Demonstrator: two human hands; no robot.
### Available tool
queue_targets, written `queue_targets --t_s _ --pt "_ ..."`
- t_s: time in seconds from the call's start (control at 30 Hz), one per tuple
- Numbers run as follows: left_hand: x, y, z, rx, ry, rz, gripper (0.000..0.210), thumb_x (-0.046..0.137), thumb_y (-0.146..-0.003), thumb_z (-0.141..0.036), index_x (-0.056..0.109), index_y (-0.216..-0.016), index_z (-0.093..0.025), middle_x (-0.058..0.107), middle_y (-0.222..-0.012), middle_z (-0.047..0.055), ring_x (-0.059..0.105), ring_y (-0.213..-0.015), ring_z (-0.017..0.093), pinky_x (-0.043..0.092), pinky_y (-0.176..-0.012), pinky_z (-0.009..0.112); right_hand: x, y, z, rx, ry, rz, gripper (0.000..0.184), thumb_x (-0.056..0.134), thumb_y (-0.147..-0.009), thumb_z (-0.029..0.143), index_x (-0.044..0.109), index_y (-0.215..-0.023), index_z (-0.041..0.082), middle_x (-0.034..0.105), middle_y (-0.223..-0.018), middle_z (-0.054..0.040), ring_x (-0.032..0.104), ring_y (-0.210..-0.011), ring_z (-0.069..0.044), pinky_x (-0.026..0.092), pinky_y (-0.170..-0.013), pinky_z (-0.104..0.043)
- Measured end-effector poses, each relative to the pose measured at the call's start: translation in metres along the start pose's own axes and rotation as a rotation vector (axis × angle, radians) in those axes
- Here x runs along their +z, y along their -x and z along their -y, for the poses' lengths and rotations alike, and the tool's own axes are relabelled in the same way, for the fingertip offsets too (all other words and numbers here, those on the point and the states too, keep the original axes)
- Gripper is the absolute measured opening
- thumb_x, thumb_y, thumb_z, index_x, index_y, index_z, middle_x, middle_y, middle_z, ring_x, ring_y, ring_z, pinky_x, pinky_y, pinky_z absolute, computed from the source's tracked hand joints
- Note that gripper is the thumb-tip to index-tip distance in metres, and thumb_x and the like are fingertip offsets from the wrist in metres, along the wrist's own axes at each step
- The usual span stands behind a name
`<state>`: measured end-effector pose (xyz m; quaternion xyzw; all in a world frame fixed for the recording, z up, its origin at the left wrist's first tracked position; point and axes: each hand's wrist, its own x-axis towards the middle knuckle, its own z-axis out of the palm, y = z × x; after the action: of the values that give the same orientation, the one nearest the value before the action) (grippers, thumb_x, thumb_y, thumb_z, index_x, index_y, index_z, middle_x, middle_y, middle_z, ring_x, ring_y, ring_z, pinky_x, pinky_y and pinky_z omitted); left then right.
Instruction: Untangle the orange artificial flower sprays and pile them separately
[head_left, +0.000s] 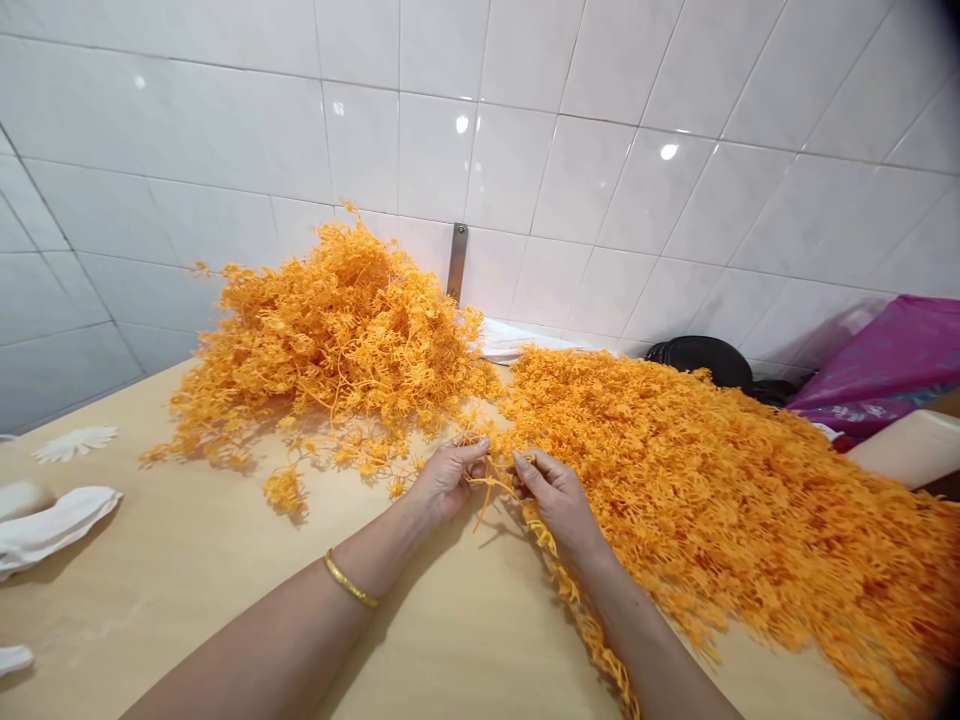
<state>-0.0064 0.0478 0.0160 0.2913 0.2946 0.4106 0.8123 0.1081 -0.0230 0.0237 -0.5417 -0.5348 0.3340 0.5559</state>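
Note:
My left hand (452,474), with a gold bangle (349,580) on the forearm, pinches a thin orange artificial flower stem (488,484) between thumb and fingers. Close on its right, my right hand (551,492) is closed on the end of an orange artificial flower garland (577,606). That garland trails down along the right forearm toward the bottom edge. Behind my left hand rises a tall loose heap of orange artificial flower sprigs (352,330). A lower, wider pile of orange artificial flowers (735,480) spreads beside and beyond my right hand. The exact finger contact is partly hidden.
A pale wooden table (247,610) bears everything. On the left lie a white petal-shaped piece (75,442) and a white cloth (64,525). A black rounded item (701,358) and a purple bag (885,365) sit at the back right, before a white tiled wall (555,170).

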Motion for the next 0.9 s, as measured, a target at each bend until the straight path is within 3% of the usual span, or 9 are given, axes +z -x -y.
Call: queue_targets --t_s 0.1,0.23,0.37,0.6,0.67,0.8,0.83,0.9 --pt "0.002 0.000 -0.001 0.016 0.021 -0.052 0.013 0.062 -0.063 -0.010 0.050 -0.058 -0.012 0.043 -0.043 -0.005 0.036 -0.036 0.003 0.030 -0.038 0.016 -0.001 0.000 -0.002 -0.011 0.048 -0.040 0.032 0.044 -0.077 0.045 0.047 -0.063 0.017 0.045 -0.060 0.0015 0.043 -0.057 -0.010 0.035 -0.053 -0.022" --pt "0.005 0.003 -0.003 0.042 0.063 -0.078 0.010 0.061 -0.063 -0.007 0.052 -0.061 -0.011 0.045 -0.046 -0.005 0.036 -0.036 0.002 0.028 -0.037 0.015 0.001 0.003 -0.004 -0.163 0.372 -0.105 0.034 0.043 -0.080 0.040 0.037 -0.055 0.018 0.034 -0.052 0.0047 0.032 -0.050 -0.008 0.025 -0.049 -0.022" --pt "0.005 0.005 -0.007 -0.038 0.124 -0.095 0.007 0.056 -0.067 -0.005 0.053 -0.065 -0.011 0.045 -0.047 -0.004 0.036 -0.036 0.002 0.029 -0.036 0.014 0.004 0.005 -0.004 -0.235 0.489 -0.071 0.035 0.042 -0.081 0.037 0.032 -0.054 0.018 0.031 -0.051 0.0050 0.029 -0.050 -0.008 0.022 -0.048 -0.022" --pt "0.005 0.007 -0.003 -0.188 0.168 0.066 0.012 0.048 -0.074 -0.008 0.047 -0.062 -0.012 0.049 -0.050 -0.001 0.030 -0.032 0.001 0.028 -0.034 0.013 0.000 -0.002 -0.005 -0.002 0.098 -0.043 0.036 0.044 -0.077 0.048 0.043 -0.056 0.018 0.043 -0.052 0.0032 0.041 -0.049 -0.010 0.032 -0.047 -0.022" --pt "0.008 0.011 -0.001 -0.215 0.124 0.086 0.014 0.049 -0.074 -0.009 0.048 -0.060 -0.012 0.045 -0.045 -0.003 0.029 -0.031 0.001 0.028 -0.034 0.013 -0.007 -0.006 -0.009 0.032 0.004 -0.137 0.035 0.047 -0.074 0.048 0.043 -0.056 0.018 0.043 -0.051 0.0039 0.041 -0.047 -0.009 0.033 -0.046 -0.021" --pt "0.011 0.018 0.001 -0.221 0.008 0.086 0.012 0.054 -0.071 -0.010 0.051 -0.059 -0.011 0.045 -0.043 -0.003 0.035 -0.033 0.003 0.029 -0.034 0.014 -0.025 -0.014 -0.013 0.105 -0.253 -0.556 0.029 0.052 -0.071 0.044 0.043 -0.058 0.019 0.041 -0.050 0.0061 0.039 -0.042 -0.006 0.033 -0.042 -0.020" --pt "0.011 0.019 0.002 -0.202 -0.002 0.087 0.011 0.056 -0.069 -0.009 0.052 -0.060 -0.011 0.045 -0.043 -0.003 0.035 -0.033 0.002 0.028 -0.034 0.014 -0.029 -0.015 -0.012 0.116 -0.285 -0.595 0.027 0.053 -0.070 0.042 0.044 -0.059 0.019 0.042 -0.050 0.0062 0.040 -0.042 -0.006 0.034 -0.042 -0.019" --pt "0.010 0.017 0.004 -0.165 0.010 0.095 0.007 0.057 -0.068 -0.008 0.054 -0.062 -0.010 0.047 -0.045 -0.003 0.033 -0.033 0.001 0.025 -0.034 0.013 -0.030 -0.014 -0.009 0.120 -0.276 -0.529 0.022 0.055 -0.068 0.039 0.049 -0.066 0.018 0.046 -0.053 0.0055 0.043 -0.043 -0.006 0.036 -0.044 -0.019"
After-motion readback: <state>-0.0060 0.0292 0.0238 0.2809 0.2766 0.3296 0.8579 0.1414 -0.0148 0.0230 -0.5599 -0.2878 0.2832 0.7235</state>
